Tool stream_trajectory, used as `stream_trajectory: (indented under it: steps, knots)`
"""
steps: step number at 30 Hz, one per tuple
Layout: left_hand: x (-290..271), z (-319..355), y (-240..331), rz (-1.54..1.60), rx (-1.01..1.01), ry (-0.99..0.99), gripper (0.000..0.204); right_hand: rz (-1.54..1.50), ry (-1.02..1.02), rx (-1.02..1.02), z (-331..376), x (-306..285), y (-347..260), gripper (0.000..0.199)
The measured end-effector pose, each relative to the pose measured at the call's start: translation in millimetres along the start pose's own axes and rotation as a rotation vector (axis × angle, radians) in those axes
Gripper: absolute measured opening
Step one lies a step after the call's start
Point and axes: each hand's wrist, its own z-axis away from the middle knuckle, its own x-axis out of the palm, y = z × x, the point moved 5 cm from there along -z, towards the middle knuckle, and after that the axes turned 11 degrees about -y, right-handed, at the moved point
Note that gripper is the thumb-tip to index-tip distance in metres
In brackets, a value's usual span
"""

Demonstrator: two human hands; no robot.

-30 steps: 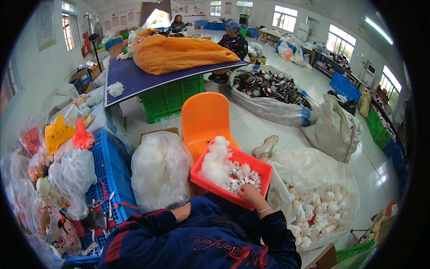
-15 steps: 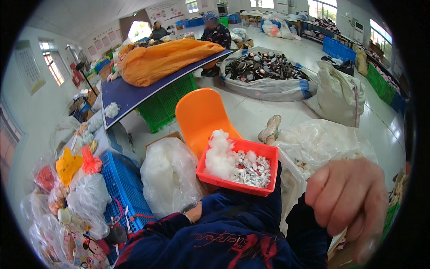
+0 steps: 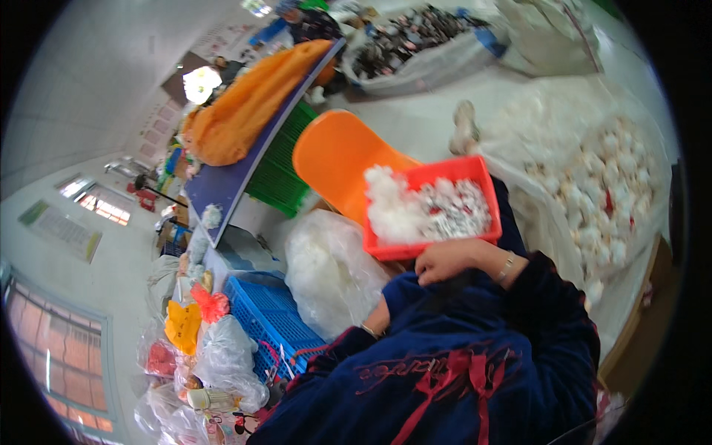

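Observation:
A red tray (image 3: 430, 252) rests near my lap, tilted. White fluffy stuffing (image 3: 389, 211) fills its left side, and small silvery pieces (image 3: 456, 211) lie at its right. My right hand (image 3: 449, 258) is by the tray's near rim, its fingers curled together and bent down towards my navy clothing; whatever they hold is hidden. Only the wrist and back of my left hand (image 3: 380, 317) show, low beside a clear plastic bag of white stuffing (image 3: 330, 271). Its fingers are out of sight behind the navy cloth.
An orange chair (image 3: 348, 159) stands just beyond the tray. At right lies an open plastic sack of small whitish pieces (image 3: 604, 200). A blue crate (image 3: 278, 315) and bagged items (image 3: 226, 356) are at left. Behind, a blue-topped table (image 3: 215, 185) bears an orange sack (image 3: 237, 111).
My right hand has come from the far right to the tray's near rim. The view has tilted and swung, showing more of the sack at right. My left hand stays low at my lap.

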Motion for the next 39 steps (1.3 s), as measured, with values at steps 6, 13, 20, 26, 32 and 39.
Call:
stream_trajectory:
  steps: [6, 13, 20, 26, 32, 39]
  knots:
    - [35.4, -13.9, -44.8, 0.092, 0.128, 0.093, 0.031, 0.051, 0.267, 0.17, -41.7, 47.8, 88.5, 0.037]
    - [57.4, -38.5, -38.6, 0.522, 0.028, 0.138, 0.027, -0.361, 0.301, 0.372, -29.0, 43.2, 103.1, 0.048]
    - [42.9, -16.5, -13.3, 1.636, -0.077, 0.257, 0.037, -0.35, 0.259, 0.319, -28.0, 42.7, 106.8, 0.047]
    - [20.2, 2.9, 8.1, 0.958, -0.123, 0.043, 0.037, -0.102, 0.358, 0.358, -41.6, 53.8, 103.3, 0.036]
    - [-0.2, -16.5, 29.6, -0.022, -0.112, -0.238, 0.02, 0.03, 0.364, 0.322, -48.0, 59.4, 101.8, 0.033]
    - [0.4, -35.6, 21.8, -0.498, 0.087, -0.07, 0.014, 0.054, 0.465, 0.509, -51.2, 49.0, 112.6, 0.033]
